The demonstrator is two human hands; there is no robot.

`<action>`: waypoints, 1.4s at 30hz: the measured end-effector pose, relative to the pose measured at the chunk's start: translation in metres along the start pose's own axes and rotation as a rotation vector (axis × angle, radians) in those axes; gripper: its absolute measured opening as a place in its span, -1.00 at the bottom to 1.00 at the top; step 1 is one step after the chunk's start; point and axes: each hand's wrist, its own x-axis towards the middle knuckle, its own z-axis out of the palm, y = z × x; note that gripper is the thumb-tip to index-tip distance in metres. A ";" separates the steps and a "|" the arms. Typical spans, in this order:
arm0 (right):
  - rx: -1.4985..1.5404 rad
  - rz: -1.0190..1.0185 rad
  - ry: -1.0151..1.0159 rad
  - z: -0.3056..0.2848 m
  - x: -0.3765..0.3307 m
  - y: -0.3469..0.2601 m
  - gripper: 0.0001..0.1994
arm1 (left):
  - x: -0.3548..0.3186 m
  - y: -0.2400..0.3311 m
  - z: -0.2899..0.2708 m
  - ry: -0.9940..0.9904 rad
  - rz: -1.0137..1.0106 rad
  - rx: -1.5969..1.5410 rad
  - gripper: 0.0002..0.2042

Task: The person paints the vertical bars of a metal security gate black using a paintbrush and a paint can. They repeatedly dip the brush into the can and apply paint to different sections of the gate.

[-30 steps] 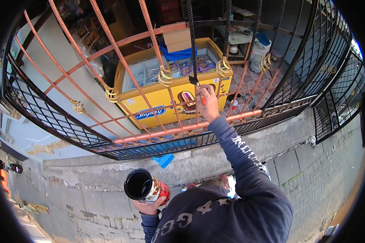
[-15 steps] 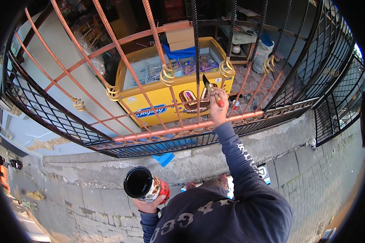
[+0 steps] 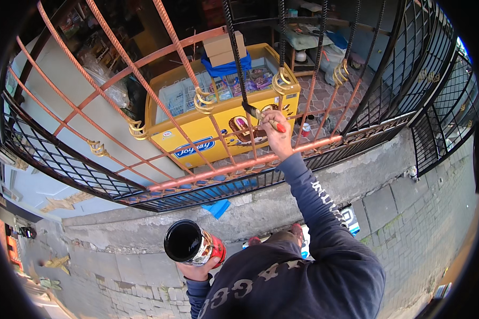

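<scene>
Paintbrush (image 3: 257, 114) aslant, bristles (image 3: 248, 109) upper left, handle (image 3: 278, 127) lower right

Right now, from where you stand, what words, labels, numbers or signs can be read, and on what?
I'll leave the wording uncopied; lettering shows here:
Yellow freezer: white letters on a blue label, legible.
White sticker on its front: too small to read surely.
Right sleeve: pale lettering, slanted and blurred.
Dark sweatshirt: big pale letters, partly legible.
Can in the left hand: print too small to read.
</scene>
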 end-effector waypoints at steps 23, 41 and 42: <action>0.304 0.383 0.008 0.000 0.010 -0.029 -0.94 | -0.001 0.008 0.027 -0.061 -0.002 0.046 0.01; 0.207 0.159 0.124 -0.015 0.023 -0.017 -0.96 | -0.013 0.007 0.058 -0.055 -0.040 0.121 0.02; 0.114 0.000 0.185 -0.014 0.020 -0.013 -0.95 | -0.015 0.008 0.060 -0.057 -0.028 0.120 0.02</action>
